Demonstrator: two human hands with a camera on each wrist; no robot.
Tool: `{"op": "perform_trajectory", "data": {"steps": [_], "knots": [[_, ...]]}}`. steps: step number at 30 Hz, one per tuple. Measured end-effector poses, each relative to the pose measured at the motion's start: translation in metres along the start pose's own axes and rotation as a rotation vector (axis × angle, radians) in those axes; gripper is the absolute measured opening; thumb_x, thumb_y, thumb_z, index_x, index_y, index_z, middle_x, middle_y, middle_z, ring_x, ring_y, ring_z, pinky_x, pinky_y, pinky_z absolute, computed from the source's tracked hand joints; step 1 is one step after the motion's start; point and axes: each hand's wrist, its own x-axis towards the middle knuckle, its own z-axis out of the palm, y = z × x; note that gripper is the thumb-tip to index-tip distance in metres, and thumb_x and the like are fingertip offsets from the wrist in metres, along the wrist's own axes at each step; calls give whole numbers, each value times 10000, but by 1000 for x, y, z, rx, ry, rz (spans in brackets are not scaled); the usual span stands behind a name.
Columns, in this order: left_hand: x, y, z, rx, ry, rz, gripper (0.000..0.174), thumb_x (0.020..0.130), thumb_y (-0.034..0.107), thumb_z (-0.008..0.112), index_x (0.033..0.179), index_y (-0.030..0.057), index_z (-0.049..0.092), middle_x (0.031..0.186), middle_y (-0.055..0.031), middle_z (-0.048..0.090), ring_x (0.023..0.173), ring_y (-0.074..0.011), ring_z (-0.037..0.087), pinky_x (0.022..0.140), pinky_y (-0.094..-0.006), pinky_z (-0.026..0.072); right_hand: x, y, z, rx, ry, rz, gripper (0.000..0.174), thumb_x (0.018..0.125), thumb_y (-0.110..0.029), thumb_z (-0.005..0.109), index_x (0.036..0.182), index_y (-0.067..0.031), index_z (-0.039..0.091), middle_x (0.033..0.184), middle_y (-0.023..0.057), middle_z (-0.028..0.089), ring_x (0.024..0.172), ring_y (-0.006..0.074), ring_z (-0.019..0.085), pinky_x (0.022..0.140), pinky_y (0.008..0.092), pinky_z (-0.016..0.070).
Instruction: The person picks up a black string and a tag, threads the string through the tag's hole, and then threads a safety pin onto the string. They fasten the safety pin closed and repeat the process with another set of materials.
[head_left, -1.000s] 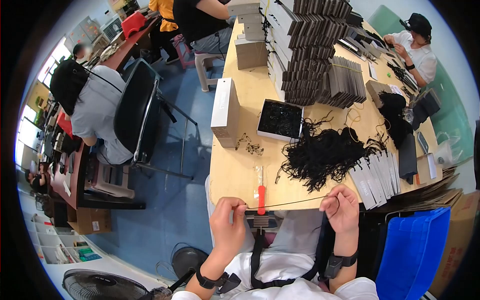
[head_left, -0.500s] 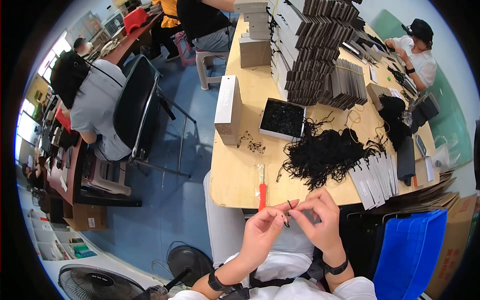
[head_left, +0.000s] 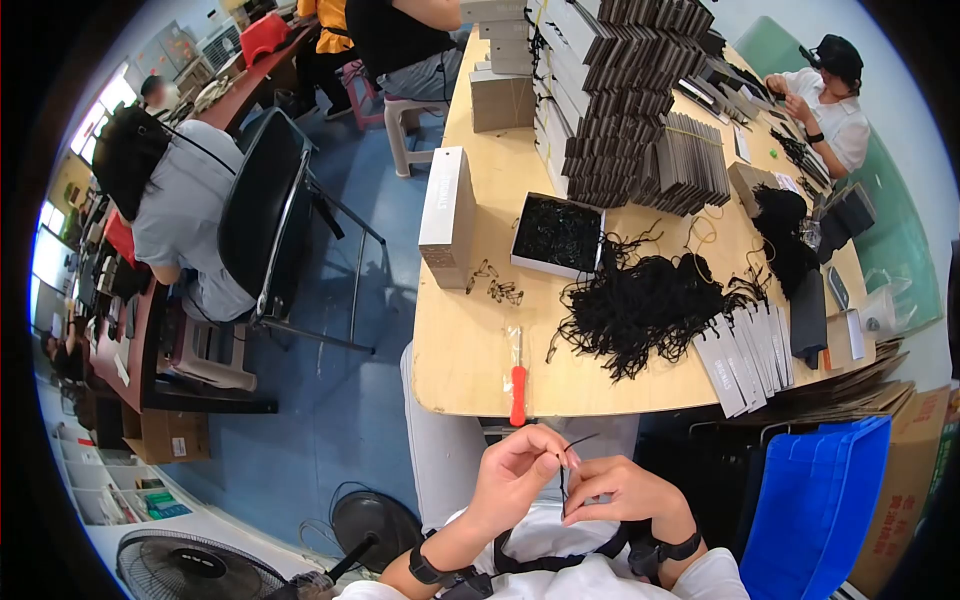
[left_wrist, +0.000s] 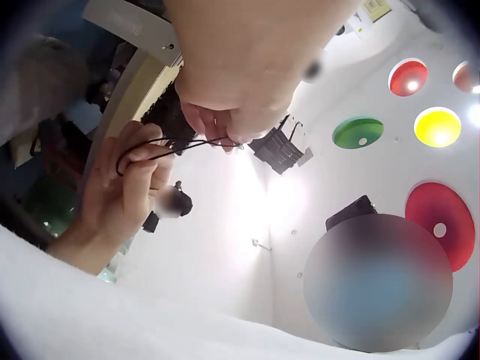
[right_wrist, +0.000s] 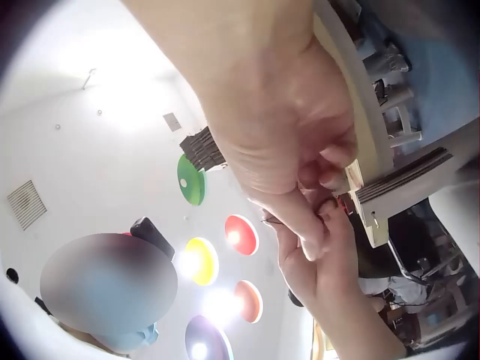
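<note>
A thin black cord [head_left: 563, 486] runs between my two hands, close in front of my lap and below the table's front edge. My left hand [head_left: 515, 478] pinches it between thumb and fingertips, and a short end sticks out above. With bent fingers, my right hand [head_left: 628, 490] holds the lower part. In the left wrist view the cord [left_wrist: 155, 140] forms a narrow loop from the right hand [left_wrist: 124, 187] to the fingertips of the left hand [left_wrist: 240, 90]. The right wrist view shows both hands close together, with most of the cord hidden.
On the table [head_left: 465, 370] lie a red-handled tool [head_left: 518, 395], a heap of black cords [head_left: 640, 310], a box of small black pieces [head_left: 558, 232], safety pins [head_left: 497, 288] and grey tags [head_left: 740, 360]. Tall card stacks [head_left: 625, 110] stand behind. A blue bin [head_left: 815, 500] is at right.
A second ago the cord was stretched straight between hands held far apart. The hands came together, then moved lower toward my lap, and the cord now hangs doubled between them.
</note>
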Motion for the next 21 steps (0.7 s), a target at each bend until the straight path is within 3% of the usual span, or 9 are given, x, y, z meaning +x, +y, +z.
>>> {"op": "perform_trajectory", "data": {"steps": [2, 4, 5, 7, 10, 14, 17, 19, 21], "knots": [[-2, 3, -3, 11, -7, -5, 262, 917, 251, 611, 873, -1, 557, 865, -91, 581, 849, -186, 570, 800, -326, 464, 2, -1, -3, 4, -25, -5, 124, 728, -49, 763, 836, -29, 705, 792, 58, 628, 624, 137, 550, 539, 248, 426], [-5, 6, -5, 79, -62, -30, 257, 919, 241, 607, 859, -4, 562, 869, -100, 583, 829, -180, 575, 774, -313, 471, 5, -8, -7, 206, 289, 127, 242, 713, -45, 772, 929, 7, 674, 847, 77, 640, 676, 121, 573, 574, 237, 456], [-5, 6, -6, 79, -62, -31, 257, 919, 241, 607, 859, -4, 562, 869, -100, 583, 829, -180, 575, 774, -313, 471, 11, -3, 2, 480, 468, 13, 236, 803, -33, 695, 1026, 20, 638, 835, 42, 626, 682, 94, 568, 550, 195, 436], [-6, 4, -9, 65, -73, -54, 247, 922, 230, 604, 846, -2, 562, 871, -98, 584, 830, -177, 576, 774, -310, 471, 16, -14, -11, 638, 446, 120, 190, 821, 5, 665, 999, 52, 621, 850, 80, 645, 663, 131, 610, 547, 193, 460], [-8, 0, -17, 81, -132, -67, 219, 934, 198, 586, 927, -19, 557, 917, -73, 566, 867, -145, 566, 808, -284, 458, 21, 1, -12, 683, 443, 136, 111, 833, 18, 648, 932, 58, 615, 819, 115, 658, 657, 158, 641, 550, 202, 484], [-8, 3, -14, 87, -62, -57, 236, 931, 222, 589, 866, -3, 562, 866, -83, 581, 828, -165, 574, 770, -297, 469, 29, 1, -4, 718, 504, 115, 35, 816, 77, 614, 838, 58, 594, 743, 156, 652, 615, 190, 659, 490, 239, 513], [-6, 2, -17, 112, -60, -76, 229, 938, 220, 578, 893, -4, 559, 862, -72, 577, 830, -147, 570, 771, -287, 467, 28, -2, -2, 588, 554, 49, 30, 802, 84, 629, 825, 64, 625, 768, 155, 673, 627, 189, 668, 513, 247, 527], [-6, 2, -20, 148, -82, -119, 220, 941, 209, 574, 915, -9, 556, 862, -63, 576, 820, -133, 571, 763, -278, 470, 27, -7, -3, 132, 546, 10, 96, 793, 42, 675, 887, 26, 679, 828, 121, 693, 699, 184, 684, 609, 255, 540], [-7, 2, -19, 120, -69, -148, 214, 939, 201, 578, 916, -11, 558, 864, -62, 576, 814, -133, 574, 759, -277, 473, 27, -9, -3, 13, 554, -25, 118, 773, 47, 686, 885, 10, 693, 831, 117, 699, 716, 184, 688, 633, 261, 544]]}}
